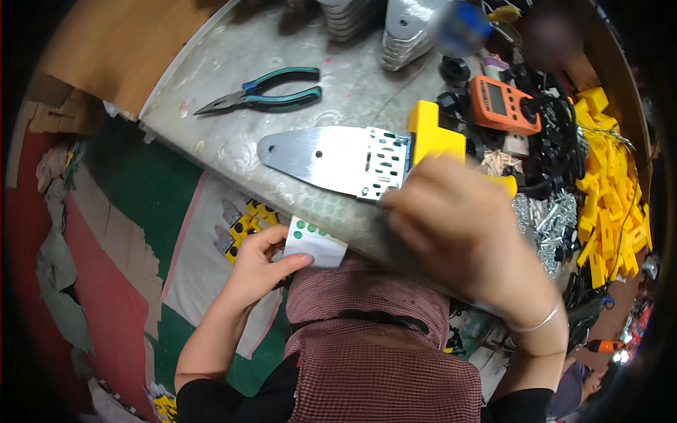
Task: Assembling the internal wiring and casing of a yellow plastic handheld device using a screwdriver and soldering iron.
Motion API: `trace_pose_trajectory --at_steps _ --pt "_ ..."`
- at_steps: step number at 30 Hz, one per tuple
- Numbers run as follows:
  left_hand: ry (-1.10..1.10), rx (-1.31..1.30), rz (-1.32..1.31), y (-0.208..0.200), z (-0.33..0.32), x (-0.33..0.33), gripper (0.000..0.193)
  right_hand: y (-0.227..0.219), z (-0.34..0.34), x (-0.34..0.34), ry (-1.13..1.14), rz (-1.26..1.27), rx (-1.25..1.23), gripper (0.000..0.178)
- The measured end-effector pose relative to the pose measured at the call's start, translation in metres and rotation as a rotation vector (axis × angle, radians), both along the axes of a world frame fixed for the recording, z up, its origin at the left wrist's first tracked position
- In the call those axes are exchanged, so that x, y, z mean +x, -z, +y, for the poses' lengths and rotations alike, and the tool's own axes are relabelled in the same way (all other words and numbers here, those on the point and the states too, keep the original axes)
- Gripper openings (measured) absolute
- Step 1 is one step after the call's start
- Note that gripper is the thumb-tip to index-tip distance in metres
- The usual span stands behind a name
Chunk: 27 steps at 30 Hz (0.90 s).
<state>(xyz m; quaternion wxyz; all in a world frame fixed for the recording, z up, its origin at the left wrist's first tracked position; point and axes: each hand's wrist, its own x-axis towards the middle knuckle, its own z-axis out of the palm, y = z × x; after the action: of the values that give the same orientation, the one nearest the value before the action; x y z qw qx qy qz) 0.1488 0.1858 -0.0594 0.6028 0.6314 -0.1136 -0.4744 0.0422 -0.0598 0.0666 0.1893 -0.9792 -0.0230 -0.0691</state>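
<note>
My left hand (264, 262) pinches a white sticker sheet (317, 248) with rows of green round dots, just off the bench's front edge. My right hand (458, 225) is blurred by motion. Its fingers are curled together in a pinch over the near end of a metal plate; anything between the fingertips cannot be made out. The silver tapered plate (321, 158) lies flat on the bench, with two holes and a slotted section (386, 163) at its wide end. A yellow plastic housing (431, 134) adjoins that end, partly hidden behind my right hand.
Green-handled pliers (275, 92) lie beyond the plate. Stacked metal plates (405, 32) stand at the back. On the right are an orange multimeter (502, 106), black parts, loose screws (553, 222) and piled yellow parts (610, 211). Yellow-and-black assemblies (254, 220) rest on cloth below the bench.
</note>
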Motion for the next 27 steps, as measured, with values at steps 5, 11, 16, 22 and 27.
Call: trace_pose_trajectory --at_steps 5,11,16,22,27 --pt "0.086 -0.051 -0.339 -0.007 -0.007 0.002 0.013 0.057 0.047 0.003 0.002 -0.041 0.243 0.012" --pt "0.137 -0.065 -0.674 -0.015 -0.017 0.001 0.014 0.073 0.069 0.019 0.006 -0.093 0.206 0.014" --pt "0.148 -0.013 -0.691 -0.023 -0.017 0.0 0.013 0.067 0.078 0.015 0.021 -0.013 0.093 0.014" --pt "0.189 0.006 -0.691 -0.025 -0.02 0.008 0.015 0.056 0.049 -0.003 0.144 -0.088 0.337 0.013" --pt "-0.003 0.268 -0.932 -0.034 0.005 0.027 0.018 0.036 -0.001 -0.062 0.626 -0.28 0.456 0.01"
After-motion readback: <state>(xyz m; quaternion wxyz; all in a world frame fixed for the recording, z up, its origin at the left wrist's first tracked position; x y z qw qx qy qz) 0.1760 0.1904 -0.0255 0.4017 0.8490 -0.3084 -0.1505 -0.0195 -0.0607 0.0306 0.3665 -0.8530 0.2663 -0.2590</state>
